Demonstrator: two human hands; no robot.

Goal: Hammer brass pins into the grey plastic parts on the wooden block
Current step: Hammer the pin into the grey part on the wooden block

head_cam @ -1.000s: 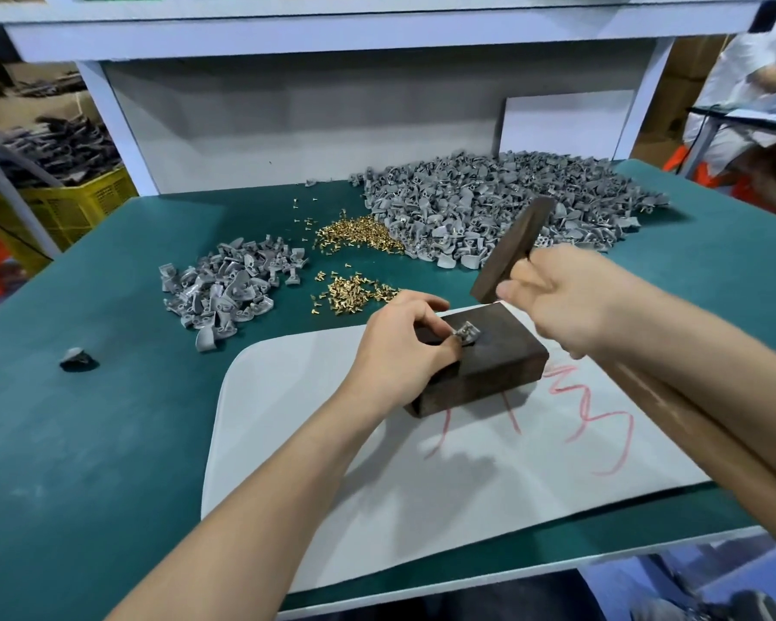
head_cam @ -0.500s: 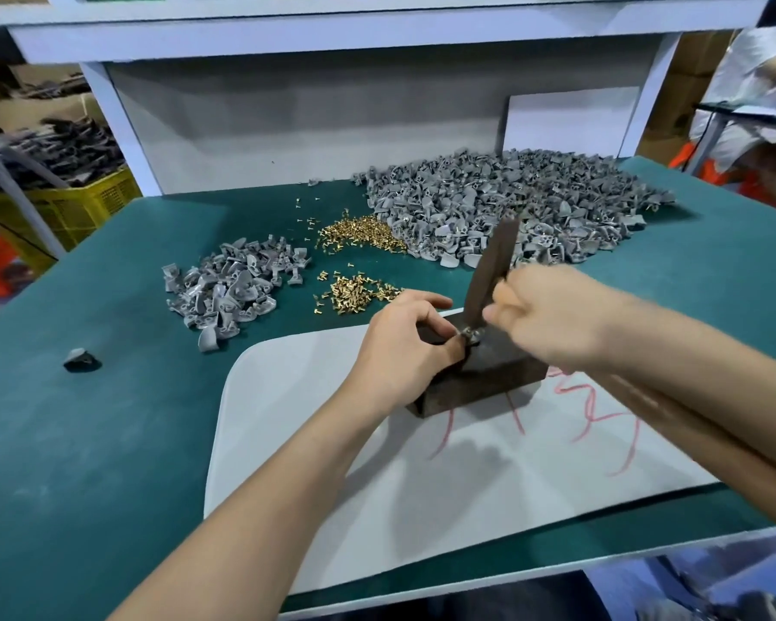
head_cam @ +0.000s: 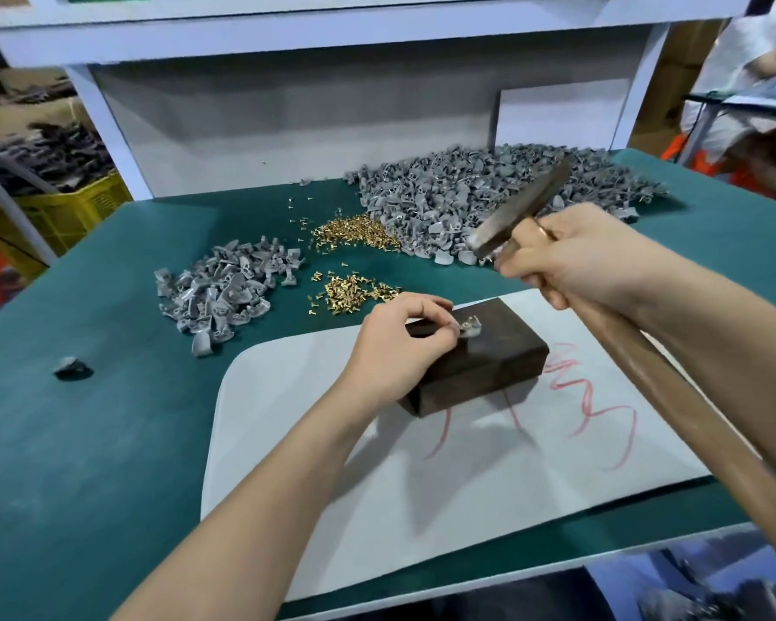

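Note:
A dark wooden block (head_cam: 489,356) lies on a white mat (head_cam: 444,463). On its top sits one grey plastic part (head_cam: 470,327) with a brass pin in it. My left hand (head_cam: 399,347) pinches that part at its left side and rests on the block. My right hand (head_cam: 583,257) grips a hammer near the head, its wooden handle (head_cam: 691,410) running down to the lower right. The hammer head (head_cam: 520,208) is raised above and to the right of the part, blurred by motion.
On the green table (head_cam: 86,441), a big heap of grey parts (head_cam: 489,195) lies at the back, a smaller heap (head_cam: 225,293) at the left. Two piles of brass pins (head_cam: 355,291) lie between them. A dark scrap (head_cam: 70,367) sits far left. A person sits at the far right.
The hammer came down onto the part half a second ago and has now swung back up and to the right. My left hand has kept its pinch on the part.

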